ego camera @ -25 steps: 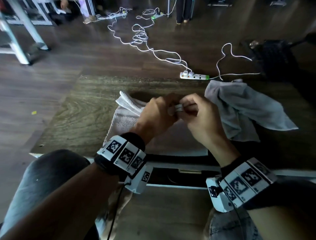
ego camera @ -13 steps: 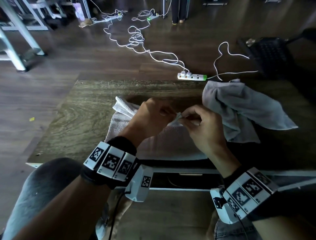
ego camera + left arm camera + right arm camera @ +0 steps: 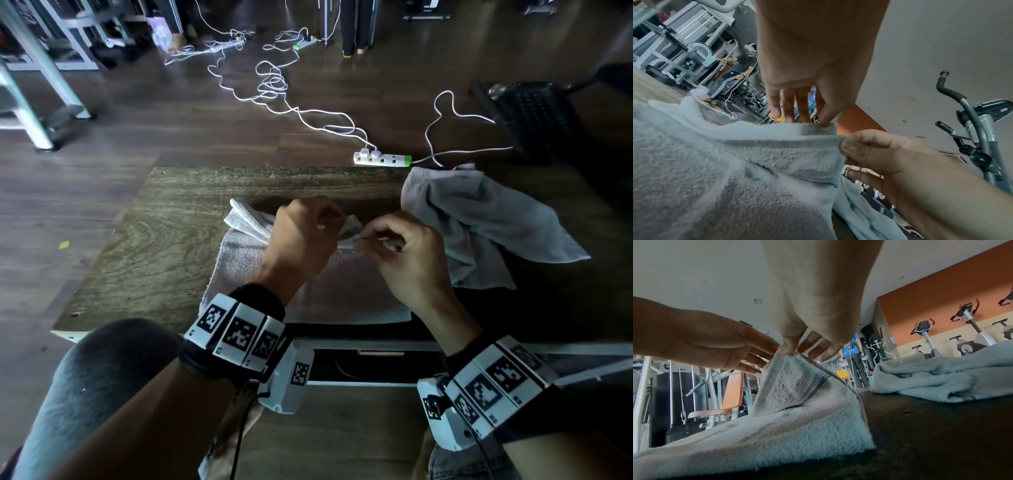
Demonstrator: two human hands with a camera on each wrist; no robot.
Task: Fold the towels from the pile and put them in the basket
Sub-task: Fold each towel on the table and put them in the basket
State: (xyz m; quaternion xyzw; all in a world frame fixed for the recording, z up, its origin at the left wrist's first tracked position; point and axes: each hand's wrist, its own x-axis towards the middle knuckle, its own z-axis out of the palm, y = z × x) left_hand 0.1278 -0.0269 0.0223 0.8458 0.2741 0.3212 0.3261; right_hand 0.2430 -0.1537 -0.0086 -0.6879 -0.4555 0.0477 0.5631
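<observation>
A looped terry white towel is pinched at one lifted edge by the left hand and right hand. Two towels are counted; the grey towel lies crumpled beside it on the wood-grain table.

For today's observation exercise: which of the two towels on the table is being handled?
The white towel before the person: both hands pinch its raised edge. The grey towel lies crumpled, untouched, on the right.
</observation>
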